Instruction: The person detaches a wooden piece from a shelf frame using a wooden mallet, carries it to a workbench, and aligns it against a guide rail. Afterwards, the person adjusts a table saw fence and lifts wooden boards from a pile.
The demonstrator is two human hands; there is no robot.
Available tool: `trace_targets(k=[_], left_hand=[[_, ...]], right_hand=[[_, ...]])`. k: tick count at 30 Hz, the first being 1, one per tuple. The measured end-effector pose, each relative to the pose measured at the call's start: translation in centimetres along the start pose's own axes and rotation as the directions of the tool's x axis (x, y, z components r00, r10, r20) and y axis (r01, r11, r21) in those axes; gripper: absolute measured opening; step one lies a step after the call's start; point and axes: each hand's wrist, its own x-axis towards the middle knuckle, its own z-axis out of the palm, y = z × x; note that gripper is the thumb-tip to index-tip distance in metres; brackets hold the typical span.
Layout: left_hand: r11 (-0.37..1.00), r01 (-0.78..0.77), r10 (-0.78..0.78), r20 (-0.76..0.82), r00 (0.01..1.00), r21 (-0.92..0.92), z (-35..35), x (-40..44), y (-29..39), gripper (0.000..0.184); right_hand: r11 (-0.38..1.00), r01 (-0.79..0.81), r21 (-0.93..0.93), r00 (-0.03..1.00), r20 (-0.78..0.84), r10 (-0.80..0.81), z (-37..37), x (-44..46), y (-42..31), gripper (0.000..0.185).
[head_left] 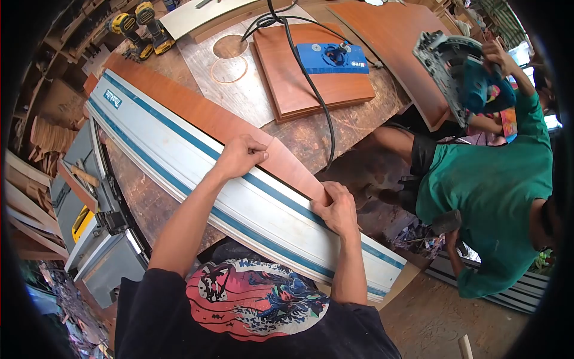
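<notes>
A long white guide rail (197,161) with blue strips, marked Makita, lies diagonally in front of me. It lies along a reddish-brown wood board (197,116), whose lighter end section (290,160) shows beyond the rail. My left hand (242,157) rests on the rail's far edge, its thumb and fingers pressed together at the board. Whether anything small is between those fingers is hidden. My right hand (338,209) is closed around the board's near end, thumb toward the rail.
A blue Kreg jig (332,58) sits on stacked wood panels (317,93), with a black cable (308,78) across them. Two yellow drills (140,30) stand at the back left. At right, a person in a green top (490,197) holds a teal circular saw (478,87) and a dark block (446,221).
</notes>
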Motion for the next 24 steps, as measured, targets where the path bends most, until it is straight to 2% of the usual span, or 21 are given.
trace_targets(k=[12, 18, 22, 24], left_hand=[[0.998, -0.009, 0.009, 0.009, 1.0, -0.056, 0.6, 0.2, -1.1, 0.028], [0.987, -0.132, 0.135, -0.042, 0.99, 0.087, 1.0, 0.2, -2.5, 0.029], [0.985, -0.139, 0.145, -0.058, 0.988, 0.097, 1.1, 0.0, -2.3, 0.029], [0.982, -0.16, 0.167, -0.073, 0.983, 0.096, 1.1, -0.2, -2.6, 0.028]], right_hand=[[1.0, -0.002, 0.004, 1.0, 0.018, 0.002, 0.0, 0.0, 0.5, 0.048], [1.0, -0.014, 0.024, 1.0, 0.026, 0.013, 0.2, 0.1, -0.7, 0.046], [1.0, -0.006, 0.002, 1.0, -0.008, 0.006, 0.3, -0.3, -0.9, 0.044], [0.998, -0.055, 0.015, 0.998, 0.019, 0.055, 0.2, -0.2, -1.4, 0.045]])
